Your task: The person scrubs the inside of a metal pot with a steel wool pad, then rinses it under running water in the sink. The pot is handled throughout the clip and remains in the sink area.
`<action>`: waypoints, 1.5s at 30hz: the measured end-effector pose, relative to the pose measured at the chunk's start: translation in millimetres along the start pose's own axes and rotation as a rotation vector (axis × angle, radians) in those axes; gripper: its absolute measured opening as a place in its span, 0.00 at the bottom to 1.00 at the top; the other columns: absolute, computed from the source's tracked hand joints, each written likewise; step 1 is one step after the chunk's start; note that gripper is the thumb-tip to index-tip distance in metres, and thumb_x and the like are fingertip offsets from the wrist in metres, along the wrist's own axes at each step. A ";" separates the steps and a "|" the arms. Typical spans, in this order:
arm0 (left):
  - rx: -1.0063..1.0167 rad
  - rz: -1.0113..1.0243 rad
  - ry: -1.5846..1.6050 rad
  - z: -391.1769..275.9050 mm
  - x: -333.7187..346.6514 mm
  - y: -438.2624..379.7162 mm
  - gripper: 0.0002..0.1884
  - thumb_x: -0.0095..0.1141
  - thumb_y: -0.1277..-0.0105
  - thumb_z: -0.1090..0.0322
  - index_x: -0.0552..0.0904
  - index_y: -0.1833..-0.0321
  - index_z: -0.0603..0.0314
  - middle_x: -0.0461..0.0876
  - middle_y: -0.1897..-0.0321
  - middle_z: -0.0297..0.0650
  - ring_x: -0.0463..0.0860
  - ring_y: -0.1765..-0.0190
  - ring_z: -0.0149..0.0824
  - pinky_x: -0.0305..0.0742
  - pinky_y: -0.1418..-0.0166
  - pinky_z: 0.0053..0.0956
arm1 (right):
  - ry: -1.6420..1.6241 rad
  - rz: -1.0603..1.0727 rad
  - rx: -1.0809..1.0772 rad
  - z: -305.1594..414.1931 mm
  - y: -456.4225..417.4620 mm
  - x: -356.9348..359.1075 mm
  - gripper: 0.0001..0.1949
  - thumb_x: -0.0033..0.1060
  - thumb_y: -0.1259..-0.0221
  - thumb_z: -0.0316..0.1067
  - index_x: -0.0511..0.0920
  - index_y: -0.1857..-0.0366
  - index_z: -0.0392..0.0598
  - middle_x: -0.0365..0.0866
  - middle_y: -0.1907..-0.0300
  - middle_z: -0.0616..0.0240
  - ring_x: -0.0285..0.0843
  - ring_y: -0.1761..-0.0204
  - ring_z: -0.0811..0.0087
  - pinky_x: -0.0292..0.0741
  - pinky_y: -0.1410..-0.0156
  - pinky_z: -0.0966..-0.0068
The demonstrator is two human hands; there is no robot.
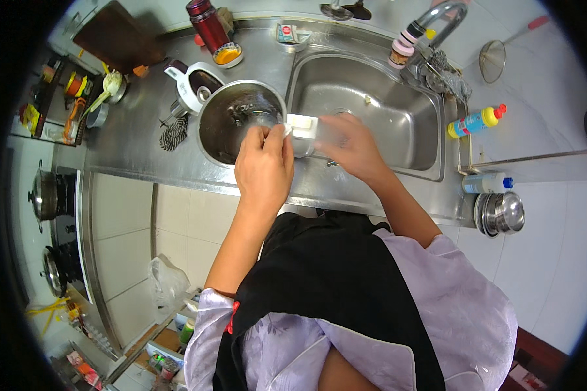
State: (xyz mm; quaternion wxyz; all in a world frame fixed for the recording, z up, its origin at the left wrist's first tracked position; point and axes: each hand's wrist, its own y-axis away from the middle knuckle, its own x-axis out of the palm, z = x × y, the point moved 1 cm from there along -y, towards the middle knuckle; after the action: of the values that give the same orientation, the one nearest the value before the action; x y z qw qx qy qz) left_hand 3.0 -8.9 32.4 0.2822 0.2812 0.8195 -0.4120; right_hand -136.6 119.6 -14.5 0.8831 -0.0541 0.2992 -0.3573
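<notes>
Over the near right rim of a metal mixing bowl (215,141), my left hand (264,168) has its fingertips closed on a small white piece. My right hand (354,146), blurred, is beside a white block (302,126) at the bowl's right side; whether its fingers touch the block is unclear. Some dark residue or reflection shows inside the bowl. A white hand mixer (190,93) with a metal beater lies against the bowl's upper left, near a striped cloth (174,133).
The steel sink (372,107) is to the right under a curved faucet (435,19). A red thermos (208,27) and a small bowl of orange-yellow food (228,54) are behind the mixer. Yellow bottle (477,121) and stacked metal bowls (501,212) stand right; a cutting board (115,39) leans back left.
</notes>
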 end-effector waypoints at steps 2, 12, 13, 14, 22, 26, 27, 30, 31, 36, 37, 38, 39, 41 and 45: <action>-0.015 0.034 0.048 -9.2 1.9 6.4 0.09 0.63 0.40 0.75 0.84 0.56 0.67 0.77 0.68 0.45 0.80 0.67 0.44 0.76 0.65 0.36 | 0.007 -0.070 -0.163 -8.4 -2.5 3.0 0.25 0.73 0.48 0.40 0.77 0.45 0.44 0.82 0.58 0.60 0.77 0.66 0.71 0.74 0.63 0.73; -0.047 0.047 0.098 -21.1 34.2 24.0 0.12 0.62 0.38 0.77 0.82 0.52 0.71 0.76 0.65 0.45 0.77 0.70 0.38 0.74 0.68 0.29 | -0.069 0.036 -0.112 -12.1 -8.2 6.7 0.20 0.71 0.51 0.37 0.76 0.54 0.45 0.81 0.64 0.56 0.79 0.70 0.58 0.74 0.64 0.63; -0.064 0.066 0.115 -23.4 32.7 23.0 0.12 0.62 0.39 0.77 0.82 0.52 0.71 0.76 0.66 0.45 0.77 0.70 0.38 0.74 0.69 0.29 | -0.069 0.044 -0.104 -12.4 -8.1 6.7 0.20 0.70 0.52 0.37 0.76 0.54 0.45 0.81 0.65 0.56 0.79 0.70 0.57 0.74 0.64 0.63; -0.066 0.066 0.144 -28.4 32.8 21.6 0.10 0.61 0.37 0.79 0.83 0.54 0.72 0.78 0.66 0.43 0.75 0.71 0.30 0.73 0.71 0.22 | -0.069 0.054 -0.095 -11.6 -7.9 6.2 0.19 0.70 0.52 0.37 0.76 0.55 0.45 0.81 0.65 0.56 0.79 0.70 0.56 0.74 0.64 0.62; -0.224 -0.044 0.125 -42.9 32.1 40.8 0.09 0.60 0.38 0.76 0.82 0.56 0.69 0.74 0.70 0.40 0.72 0.71 0.30 0.68 0.71 0.24 | -0.835 0.096 0.307 -44.3 0.6 5.8 0.20 0.72 0.48 0.35 0.78 0.51 0.44 0.82 0.60 0.61 0.81 0.61 0.70 0.77 0.58 0.73; -0.379 -0.071 0.305 -32.9 23.8 51.9 0.06 0.62 0.39 0.75 0.77 0.70 0.67 0.72 0.73 0.38 0.70 0.70 0.30 0.66 0.66 0.23 | -1.566 0.293 0.708 -43.9 -4.8 -24.3 0.17 0.64 0.48 0.26 0.74 0.53 0.44 0.79 0.59 0.65 0.77 0.64 0.78 0.75 0.58 0.80; -0.415 -0.047 0.337 -34.3 24.3 52.3 0.08 0.61 0.37 0.73 0.77 0.70 0.66 0.72 0.72 0.37 0.71 0.68 0.29 0.66 0.62 0.23 | -1.495 0.315 0.643 -39.8 -5.0 -26.2 0.17 0.62 0.49 0.24 0.73 0.53 0.44 0.79 0.58 0.65 0.78 0.64 0.77 0.75 0.58 0.80; -0.561 0.029 0.591 -34.1 33.2 58.6 0.10 0.60 0.31 0.67 0.76 0.70 0.61 0.74 0.70 0.32 0.72 0.64 0.26 0.67 0.57 0.23 | -1.060 0.465 0.386 -27.5 -5.7 -35.6 0.20 0.61 0.52 0.22 0.72 0.52 0.45 0.79 0.57 0.65 0.79 0.60 0.71 0.76 0.55 0.75; -0.704 0.050 0.770 -39.6 39.6 59.6 0.07 0.61 0.31 0.65 0.78 0.64 0.60 0.76 0.68 0.32 0.74 0.64 0.25 0.69 0.60 0.21 | -0.811 0.495 0.187 -21.0 -7.5 -41.0 0.20 0.61 0.52 0.22 0.72 0.52 0.45 0.79 0.56 0.65 0.79 0.58 0.70 0.76 0.53 0.73; -0.949 0.122 1.120 -58.3 56.6 49.0 0.09 0.59 0.30 0.65 0.79 0.53 0.62 0.78 0.71 0.34 0.75 0.71 0.24 0.70 0.72 0.19 | -0.841 0.514 0.056 -17.8 4.2 -50.2 0.25 0.67 0.51 0.26 0.72 0.45 0.43 0.80 0.50 0.65 0.78 0.49 0.70 0.73 0.41 0.70; -0.975 0.138 1.131 -58.2 58.2 48.9 0.09 0.58 0.29 0.65 0.78 0.53 0.62 0.78 0.72 0.34 0.75 0.73 0.24 0.70 0.73 0.19 | -1.048 0.500 0.193 -22.7 8.0 -48.6 0.26 0.68 0.51 0.27 0.72 0.44 0.42 0.80 0.49 0.65 0.78 0.48 0.70 0.73 0.40 0.70; -1.029 0.148 1.205 -58.6 60.6 49.2 0.09 0.58 0.29 0.65 0.79 0.53 0.62 0.78 0.72 0.34 0.75 0.73 0.24 0.70 0.72 0.18 | -1.168 0.444 0.237 -25.7 9.7 -46.9 0.26 0.68 0.45 0.28 0.71 0.41 0.40 0.79 0.49 0.65 0.76 0.48 0.73 0.72 0.39 0.73; -1.085 0.160 1.278 -59.9 63.3 49.9 0.09 0.58 0.29 0.65 0.79 0.53 0.63 0.78 0.71 0.34 0.74 0.72 0.24 0.70 0.71 0.18 | -1.170 0.414 0.274 -28.5 13.3 -43.6 0.24 0.66 0.43 0.28 0.71 0.41 0.41 0.79 0.49 0.66 0.76 0.48 0.75 0.72 0.40 0.75; -1.195 0.183 1.424 -63.8 68.0 52.0 0.09 0.58 0.29 0.65 0.80 0.53 0.63 0.79 0.71 0.34 0.74 0.71 0.23 0.70 0.69 0.18 | -1.173 0.355 0.347 -35.6 23.6 -33.9 0.21 0.64 0.38 0.28 0.72 0.41 0.41 0.79 0.49 0.66 0.75 0.50 0.78 0.72 0.41 0.78; -0.485 0.078 0.594 -54.1 58.8 63.6 0.07 0.60 0.31 0.69 0.83 0.58 0.68 0.83 0.68 0.39 0.80 0.68 0.32 0.76 0.64 0.27 | -0.980 0.197 0.241 -28.8 19.8 -34.5 0.16 0.61 0.33 0.31 0.75 0.44 0.42 0.78 0.53 0.70 0.74 0.53 0.83 0.72 0.48 0.80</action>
State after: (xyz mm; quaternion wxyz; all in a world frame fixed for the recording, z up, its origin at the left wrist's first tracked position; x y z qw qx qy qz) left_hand -5.4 81.7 -14.1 0.1061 0.3445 0.9278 -0.0959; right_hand -160.6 160.5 -27.2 0.9491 -0.0843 -0.1895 -0.2369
